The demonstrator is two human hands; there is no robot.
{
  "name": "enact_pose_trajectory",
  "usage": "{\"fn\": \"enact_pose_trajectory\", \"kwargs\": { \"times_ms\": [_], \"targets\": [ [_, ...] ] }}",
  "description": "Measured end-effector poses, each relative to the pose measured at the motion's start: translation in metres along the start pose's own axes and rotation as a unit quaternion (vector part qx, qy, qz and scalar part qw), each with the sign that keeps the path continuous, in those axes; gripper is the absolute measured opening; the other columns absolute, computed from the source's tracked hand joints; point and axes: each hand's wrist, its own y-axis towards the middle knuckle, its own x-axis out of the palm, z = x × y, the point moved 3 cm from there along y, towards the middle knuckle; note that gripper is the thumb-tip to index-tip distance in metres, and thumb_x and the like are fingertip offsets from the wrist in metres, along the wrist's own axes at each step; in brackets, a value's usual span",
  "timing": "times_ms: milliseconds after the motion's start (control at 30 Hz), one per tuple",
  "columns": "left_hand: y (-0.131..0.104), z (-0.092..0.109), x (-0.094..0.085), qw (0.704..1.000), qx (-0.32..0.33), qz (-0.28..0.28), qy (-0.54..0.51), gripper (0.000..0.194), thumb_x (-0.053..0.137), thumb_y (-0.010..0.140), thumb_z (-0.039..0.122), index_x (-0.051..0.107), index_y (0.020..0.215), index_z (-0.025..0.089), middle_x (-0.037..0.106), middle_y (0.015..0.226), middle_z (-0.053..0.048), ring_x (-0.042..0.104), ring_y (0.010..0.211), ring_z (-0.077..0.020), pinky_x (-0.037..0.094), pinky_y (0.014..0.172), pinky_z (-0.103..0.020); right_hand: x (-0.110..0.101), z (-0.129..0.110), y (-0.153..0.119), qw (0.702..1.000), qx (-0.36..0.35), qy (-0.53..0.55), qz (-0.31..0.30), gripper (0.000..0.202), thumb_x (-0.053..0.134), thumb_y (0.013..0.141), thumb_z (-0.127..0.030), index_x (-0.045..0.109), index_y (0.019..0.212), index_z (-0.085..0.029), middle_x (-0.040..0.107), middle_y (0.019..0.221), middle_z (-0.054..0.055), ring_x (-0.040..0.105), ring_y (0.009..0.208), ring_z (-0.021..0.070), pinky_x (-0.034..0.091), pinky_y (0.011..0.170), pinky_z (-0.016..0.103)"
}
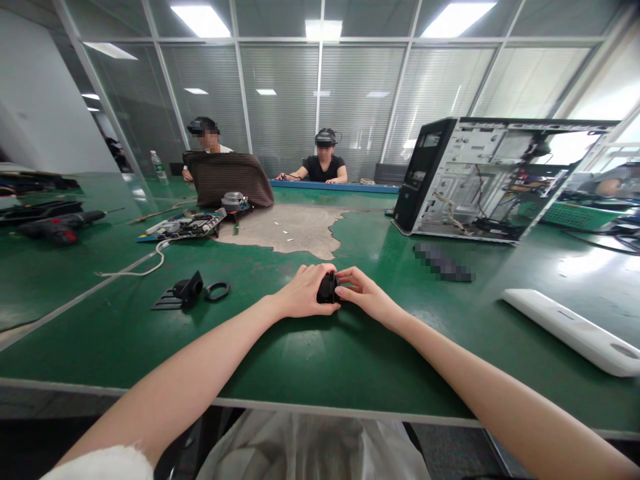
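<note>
One black part [327, 289] is held over the tabletop [310, 363], clasped by the left grip [301, 291] and pinched at its right side by the right grip [364, 294]; light, stiff handling is judged likely, outer edges preferred.

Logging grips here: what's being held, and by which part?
A small black part: the left hand around its near and far sides, the right hand at its right side.

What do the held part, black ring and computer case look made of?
Held part: probably plastic, black with a soft sheen. Ring: likely plastic too, evenly black; coated metal possible. Case: sheet metal, by its silvery stamped panels; black front perhaps plastic.
</note>
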Motion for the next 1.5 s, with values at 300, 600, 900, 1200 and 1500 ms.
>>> {"fn": "enact_pose_trajectory", "kwargs": {
  "times_ms": [300,600,900,1200,1500],
  "targets": [
    [-0.0002,-0.0004,0.0009,1.0,-0.007,0.001,-0.005,0.061,0.057,0.065,0.044,0.028,0.113,0.02,0.046,0.109,-0.007,0.047,0.097,-0.0237,0.032,0.084,-0.038,0.0023,-0.0052,-0.0033,1.0,-0.024,0.012,-0.016,0.022,0.059,0.072,-0.028,0.042,0.083,-0.021,0.055,0.09,0.0,0.055,0.084,0.0136,0.044,0.076,0.032],
    [-0.0005,0.0,0.0004,1.0,-0.008,0.001,-0.005,0.063,0.058,0.065,0.043,0.028,0.114,0.019,0.046,0.109,-0.008,0.046,0.097,-0.0238,0.032,0.084,-0.038,0.0008,0.0002,0.0001,1.0,0.012,-0.009,0.0,0.024,0.059,0.072,-0.027,0.045,0.091,-0.021,0.052,0.095,0.003,0.055,0.082,0.0137,0.045,0.075,0.033],
    [0.0008,-0.0004,0.0005,1.0,-0.007,0.004,-0.01,0.058,0.058,0.065,0.043,0.031,0.11,0.018,0.049,0.105,-0.008,0.048,0.092,-0.0232,0.033,0.081,-0.037,0.0027,-0.0038,-0.0022,1.0,-0.021,0.006,-0.013,0.018,0.056,0.074,-0.029,0.043,0.084,-0.021,0.054,0.09,0.0,0.055,0.08,0.0122,0.046,0.072,0.03],
    [0.0007,0.0008,-0.0005,1.0,-0.006,0.0,-0.007,0.055,0.057,0.065,0.043,0.033,0.108,0.019,0.05,0.1,-0.006,0.048,0.089,-0.0224,0.033,0.079,-0.036,0.0011,-0.0017,-0.0001,1.0,-0.002,-0.012,-0.012,0.024,0.058,0.072,-0.027,0.045,0.091,-0.021,0.052,0.095,0.002,0.055,0.084,0.0136,0.045,0.077,0.032],
    [0.0009,0.001,-0.0005,1.0,-0.007,0.0,-0.003,0.055,0.057,0.064,0.043,0.033,0.108,0.019,0.05,0.101,-0.006,0.048,0.088,-0.022,0.033,0.079,-0.036,0.0036,-0.007,-0.0029,1.0,-0.018,-0.011,-0.008,0.019,0.056,0.074,-0.029,0.044,0.087,-0.021,0.054,0.091,0.001,0.055,0.083,0.0129,0.044,0.075,0.031]
  ]
}}
